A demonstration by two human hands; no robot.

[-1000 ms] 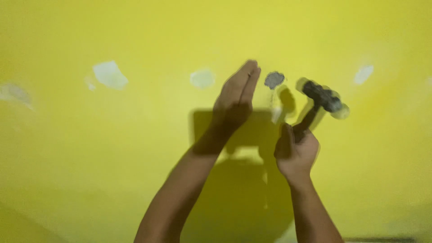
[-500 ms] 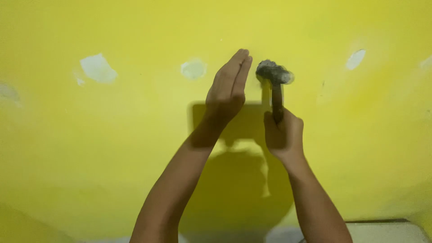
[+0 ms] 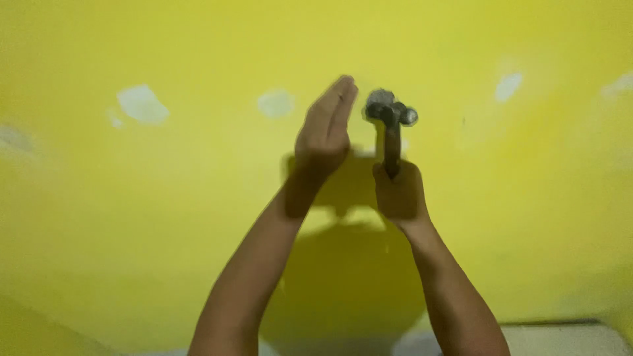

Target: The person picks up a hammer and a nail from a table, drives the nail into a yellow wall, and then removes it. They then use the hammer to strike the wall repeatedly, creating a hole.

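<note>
Hammer (image 3: pixel 390 125) is standing upright against the yellow wall (image 3: pixel 165 211), its dark handle clenched in the right hand (image 3: pixel 399 194), the grey metal head raised level with the fingertips of the left hand (image 3: pixel 326 128). That left grip is lying released, flat and edge-on beside the head, grasping nothing visible. Pale patched spots (image 3: pixel 142 104) are dotting the wall; no nail is showing.

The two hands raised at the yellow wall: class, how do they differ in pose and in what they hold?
The right hand is closed in a fist around a hammer; the left hand is flat, fingers straight and together, holding nothing visible. The left hand reaches higher than the right hand. Both are raised before the yellow wall.
</note>
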